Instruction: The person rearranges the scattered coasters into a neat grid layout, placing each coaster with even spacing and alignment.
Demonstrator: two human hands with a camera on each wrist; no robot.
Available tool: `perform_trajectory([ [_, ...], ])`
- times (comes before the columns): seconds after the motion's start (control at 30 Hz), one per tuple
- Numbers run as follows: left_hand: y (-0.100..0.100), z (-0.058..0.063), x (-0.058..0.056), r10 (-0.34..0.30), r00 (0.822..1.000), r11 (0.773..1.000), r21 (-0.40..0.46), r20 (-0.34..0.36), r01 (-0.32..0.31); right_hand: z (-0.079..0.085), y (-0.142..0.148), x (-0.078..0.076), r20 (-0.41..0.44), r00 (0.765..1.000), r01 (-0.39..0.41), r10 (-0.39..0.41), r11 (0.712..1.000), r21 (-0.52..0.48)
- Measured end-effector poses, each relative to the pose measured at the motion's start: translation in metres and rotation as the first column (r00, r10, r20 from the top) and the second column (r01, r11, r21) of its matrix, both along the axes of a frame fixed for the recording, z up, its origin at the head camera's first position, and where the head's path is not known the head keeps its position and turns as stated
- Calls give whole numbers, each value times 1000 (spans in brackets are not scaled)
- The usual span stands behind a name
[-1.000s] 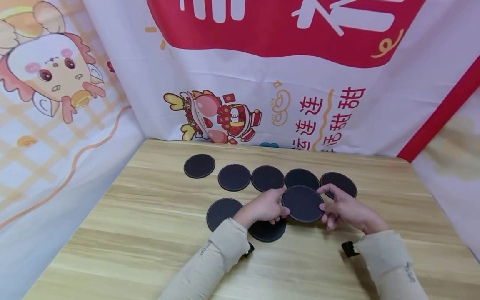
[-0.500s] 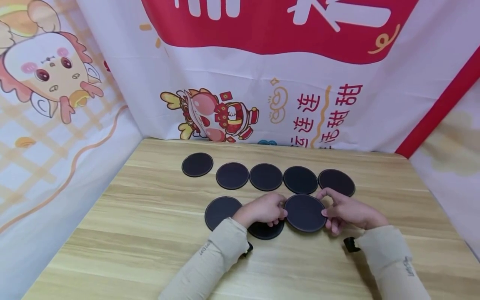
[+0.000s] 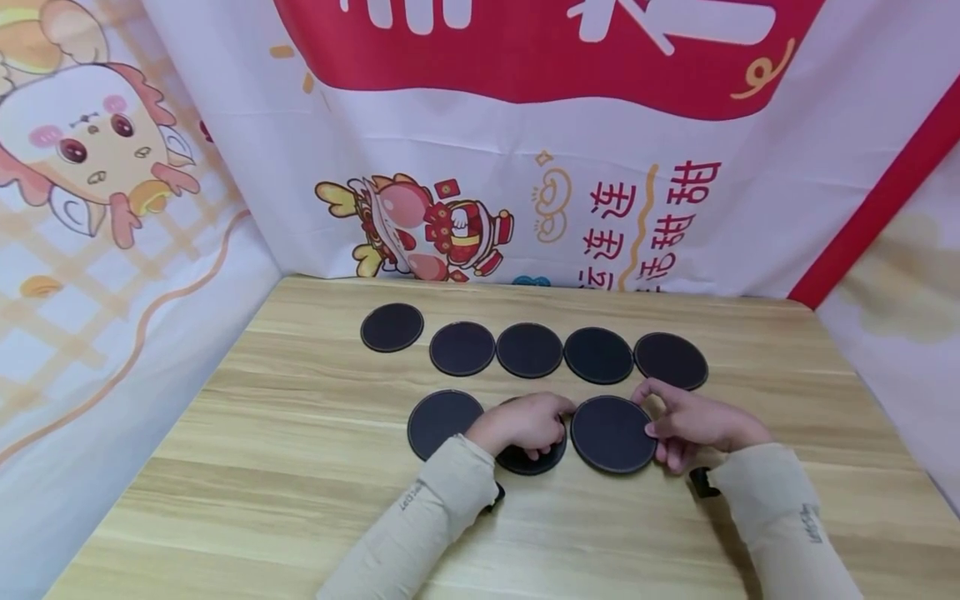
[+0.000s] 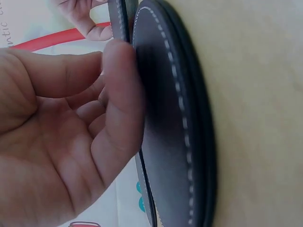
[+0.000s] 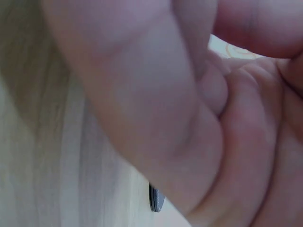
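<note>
My right hand (image 3: 693,425) pinches the right edge of a round dark coaster (image 3: 612,433) between thumb and index finger. That coaster lies flat, close at the tabletop. At its upper left edge is the index fingertip of my left hand (image 3: 525,423), whose other fingers are loosely bent over a second coaster (image 3: 540,464), partly hidden. Pale stitching runs round the coaster (image 4: 165,127) under this hand in the left wrist view. To the left lies another coaster (image 3: 444,425), its corner covered by the sleeve. Mostly fingers of the right hand (image 5: 151,99) fill the right wrist view.
Behind the hands, several dark coasters (image 3: 529,350) form a row on the wooden table (image 3: 262,467). The leftmost coaster (image 3: 392,327) sits apart, slightly farther back. A printed cloth (image 3: 450,133) hangs along the table's far edge, with another printed cloth (image 3: 112,275) at the left.
The coaster between the hands has come down and nearer, into line with the front row. The left thumb has come off its edge, while the right hand keeps its pinch.
</note>
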State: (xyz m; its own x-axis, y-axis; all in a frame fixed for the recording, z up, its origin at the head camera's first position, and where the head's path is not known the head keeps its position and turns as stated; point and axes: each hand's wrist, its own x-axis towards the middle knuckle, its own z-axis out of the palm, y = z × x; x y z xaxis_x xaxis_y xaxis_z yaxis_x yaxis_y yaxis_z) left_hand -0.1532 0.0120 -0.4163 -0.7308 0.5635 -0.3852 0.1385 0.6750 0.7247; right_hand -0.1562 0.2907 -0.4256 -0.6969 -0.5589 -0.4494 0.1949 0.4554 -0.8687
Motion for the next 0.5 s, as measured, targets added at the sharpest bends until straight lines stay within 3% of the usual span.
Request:
perform_trajectory([
  [0.5,1,-2,-1,-18,998,1000,-26,-52,17,1,-11,2,7,999,48,-49,991,126],
])
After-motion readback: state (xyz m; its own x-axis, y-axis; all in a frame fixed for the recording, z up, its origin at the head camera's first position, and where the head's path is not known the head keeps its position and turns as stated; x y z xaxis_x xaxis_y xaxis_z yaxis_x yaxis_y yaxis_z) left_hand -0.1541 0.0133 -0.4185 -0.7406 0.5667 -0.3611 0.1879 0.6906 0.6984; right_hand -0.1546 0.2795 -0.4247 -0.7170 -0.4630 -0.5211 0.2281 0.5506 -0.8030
